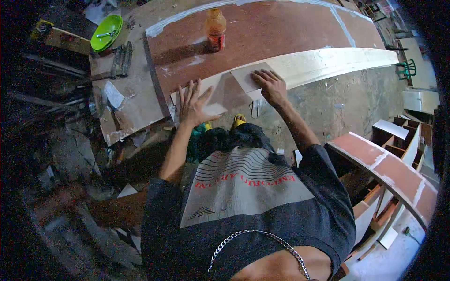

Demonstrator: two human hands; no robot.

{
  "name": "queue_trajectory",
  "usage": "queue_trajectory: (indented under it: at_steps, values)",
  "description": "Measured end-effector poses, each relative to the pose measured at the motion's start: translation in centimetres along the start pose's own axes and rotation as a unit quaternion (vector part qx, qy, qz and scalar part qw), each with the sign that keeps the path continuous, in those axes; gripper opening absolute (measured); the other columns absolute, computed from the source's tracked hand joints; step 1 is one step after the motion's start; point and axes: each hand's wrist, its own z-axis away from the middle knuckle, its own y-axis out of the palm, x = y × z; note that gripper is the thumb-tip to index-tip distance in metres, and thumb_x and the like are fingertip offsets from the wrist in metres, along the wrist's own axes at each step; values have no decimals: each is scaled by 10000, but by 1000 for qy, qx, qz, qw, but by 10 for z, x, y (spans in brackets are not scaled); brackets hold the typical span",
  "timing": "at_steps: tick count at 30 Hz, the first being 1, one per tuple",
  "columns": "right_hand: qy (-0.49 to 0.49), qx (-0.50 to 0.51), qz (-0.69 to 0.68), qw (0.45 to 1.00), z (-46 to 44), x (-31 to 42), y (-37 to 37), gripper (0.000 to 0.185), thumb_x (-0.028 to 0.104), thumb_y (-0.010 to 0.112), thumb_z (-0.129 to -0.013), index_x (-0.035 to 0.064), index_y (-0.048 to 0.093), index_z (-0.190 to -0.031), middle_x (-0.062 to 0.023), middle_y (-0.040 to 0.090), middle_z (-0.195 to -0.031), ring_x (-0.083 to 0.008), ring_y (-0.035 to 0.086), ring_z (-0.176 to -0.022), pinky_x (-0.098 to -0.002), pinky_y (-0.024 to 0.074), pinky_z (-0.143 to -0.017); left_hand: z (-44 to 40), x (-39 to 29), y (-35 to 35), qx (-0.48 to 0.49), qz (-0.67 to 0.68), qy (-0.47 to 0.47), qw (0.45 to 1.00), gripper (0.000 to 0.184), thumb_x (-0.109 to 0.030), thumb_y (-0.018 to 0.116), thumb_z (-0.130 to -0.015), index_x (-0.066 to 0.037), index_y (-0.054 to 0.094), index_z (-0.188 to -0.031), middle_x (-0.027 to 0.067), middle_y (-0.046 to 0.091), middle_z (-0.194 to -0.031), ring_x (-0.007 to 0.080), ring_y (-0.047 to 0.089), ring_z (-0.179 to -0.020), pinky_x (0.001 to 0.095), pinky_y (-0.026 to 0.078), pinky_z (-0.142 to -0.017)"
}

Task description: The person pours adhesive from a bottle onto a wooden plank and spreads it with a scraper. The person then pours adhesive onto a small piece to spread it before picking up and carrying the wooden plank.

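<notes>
My left hand [193, 105] lies with its fingers spread on the near left end of a long pale strip [328, 65], along the front edge of a reddish-brown board [276, 29]. Under my right hand [271, 86] is a thin, light brown sheet [243, 78], pressed against the strip with the fingers close together. Between my two hands, the strip's surface is in shadow. Behind them, a bottle [216, 35] with orange-brown contents stands upright on the board.
A green bowl [107, 33] with a utensil sits on the left, near clamp-like metal tools [123, 60] on a worn board [133, 100]. At the right are another reddish panel [361, 150], wooden shelving and a green chair [407, 69]. Scrap pieces lie at the lower left.
</notes>
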Motion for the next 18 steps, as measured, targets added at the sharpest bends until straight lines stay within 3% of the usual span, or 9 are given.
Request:
queue_trajectory:
  at_steps: [2,8,10,14,18]
  values:
    - [-2,-4,13,1000,-1,0,12,558,18,605,-726,165,628,-1264,-28,640,-1310,-230,551,-1273,-424,412,-1105,0,2,-1,33,5,-13,999,1087,-725,791,-539,-273,487,-1480,200,228,-1624,435,170,-1500,667,7,-1187]
    - [-10,-12,49,999,-6,12,25,573,21,611,-730,161,622,-1286,-35,634,-1325,-228,553,-1271,-413,408,-1099,2,6,-1,-2,31,-6,1000,1070,-712,794,-545,-270,495,-1472,196,210,-1630,431,183,-1498,675,12,-1184]
    - [0,25,33,999,-9,17,19,457,76,588,-834,140,632,-1285,-45,608,-1376,-248,553,-1288,-432,420,-1102,3,6,-2,8,20,-9,1000,1072,-721,790,-542,-265,501,-1468,196,202,-1632,430,194,-1495,681,13,-1180]
    - [-7,-8,3,1000,-2,13,19,502,65,605,-793,154,628,-1286,-32,625,-1347,-242,552,-1272,-400,427,-1091,5,10,2,-2,49,-1,999,1073,-727,787,-543,-266,499,-1469,198,200,-1631,428,189,-1496,689,17,-1176]
    - [7,51,-4,999,21,33,-7,414,145,618,-848,147,646,-1261,-38,632,-1338,-247,567,-1260,-404,433,-1092,12,19,-4,-10,60,16,998,1059,-722,784,-556,-280,492,-1472,149,219,-1637,426,172,-1500,740,9,-1142]
